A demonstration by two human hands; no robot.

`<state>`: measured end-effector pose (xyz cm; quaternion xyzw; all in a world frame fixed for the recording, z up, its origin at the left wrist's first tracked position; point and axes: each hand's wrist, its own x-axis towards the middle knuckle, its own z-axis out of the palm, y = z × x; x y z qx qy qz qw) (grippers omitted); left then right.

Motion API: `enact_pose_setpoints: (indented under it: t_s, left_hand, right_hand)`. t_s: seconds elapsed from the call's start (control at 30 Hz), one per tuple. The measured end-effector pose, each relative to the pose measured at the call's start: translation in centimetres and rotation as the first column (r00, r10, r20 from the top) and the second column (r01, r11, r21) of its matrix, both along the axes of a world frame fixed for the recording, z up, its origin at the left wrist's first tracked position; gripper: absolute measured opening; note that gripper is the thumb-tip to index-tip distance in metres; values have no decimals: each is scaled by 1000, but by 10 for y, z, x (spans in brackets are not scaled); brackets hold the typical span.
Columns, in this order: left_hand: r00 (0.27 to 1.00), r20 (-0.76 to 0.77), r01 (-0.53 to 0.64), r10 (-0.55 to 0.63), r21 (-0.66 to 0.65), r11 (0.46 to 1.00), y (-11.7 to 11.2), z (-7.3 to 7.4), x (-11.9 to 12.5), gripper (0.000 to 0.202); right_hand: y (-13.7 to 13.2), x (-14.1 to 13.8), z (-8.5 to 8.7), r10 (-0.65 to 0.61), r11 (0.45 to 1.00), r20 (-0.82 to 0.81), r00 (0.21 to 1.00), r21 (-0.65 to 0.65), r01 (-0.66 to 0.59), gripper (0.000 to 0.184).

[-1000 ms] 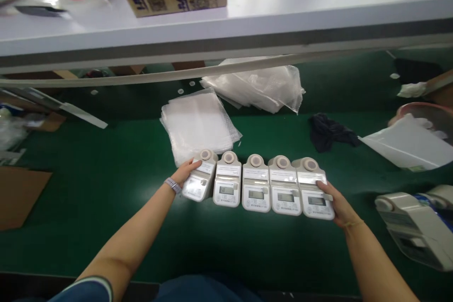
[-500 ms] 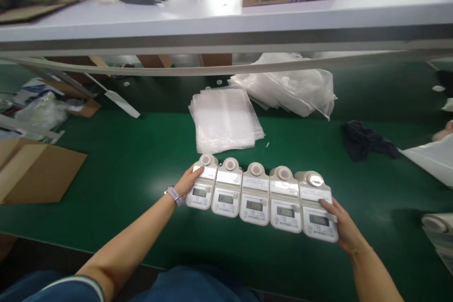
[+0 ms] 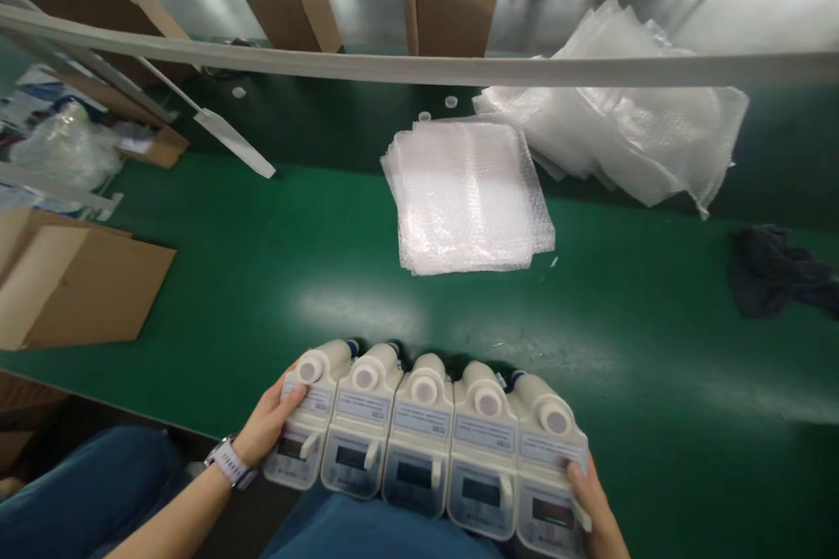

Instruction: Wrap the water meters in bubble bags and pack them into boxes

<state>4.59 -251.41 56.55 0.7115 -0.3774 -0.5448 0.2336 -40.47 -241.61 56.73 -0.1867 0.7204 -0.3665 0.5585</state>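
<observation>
our grip is made by two hands, pressing a row of five meters (image 3: 423,437) from both ends — the left hand (image 3: 267,424) is closed on the leftmost meter (image 3: 321,399), the right hand (image 3: 595,502) on the rightmost meter (image 3: 541,445). each thumb lies on the front face, while the other fingers are mostly hidden at the outer side. the row is at the near edge of the green surface (image 3: 275,253), its lower ends close above the lap; if the surface carries some weight, we cannot tell.

we judge the meters stiff, rather heavy together, and smooth enough to slip. the three inner ones seem to depend on side pressure, so a weak squeeze could open the row. we would hold the solid side walls — not the displays or the small pale tabs (image 3: 371,455).

the left forearm comes from the lower left, with a watch (image 3: 231,461) at the wrist; the right hand sits lower, its forearm outside our view.

farther away lies a stack of bubble-wrap sheets (image 3: 465,201).
</observation>
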Motion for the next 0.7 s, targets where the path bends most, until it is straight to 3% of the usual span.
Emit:
enact_pose_setpoints:
  t_s: [0.1, 0.2, 0.43, 0.6, 0.7]
  left_hand:
    - [998, 56, -22, 15, 112, 994, -2, -1, 15, 66]
    - [995, 82, -65, 49, 196, 978, -3, 1, 14, 67]
    - [982, 167, -113, 83, 174, 978, -14, 15, -20, 62]
    - [979, 193, -86, 58, 138, 987, -24, 5, -34, 53]
    - [953, 302, -36, -3, 121, 992, -26, 3, -35, 51]
  right_hand:
    - [7, 15, -6, -74, 996, -15, 997, 49, 74, 77]
    - [9, 19, -8, -117, 992, 22, 993, 39, 116, 77]
    - [12, -7, -7, -44, 999, 102, 994, -22, 46, 70]
    - [13, -23, -1, -44, 996, 149, 988, -74, 55, 69]
    - [14, -22, 0, -47, 990, 170, 984, -123, 68, 67]
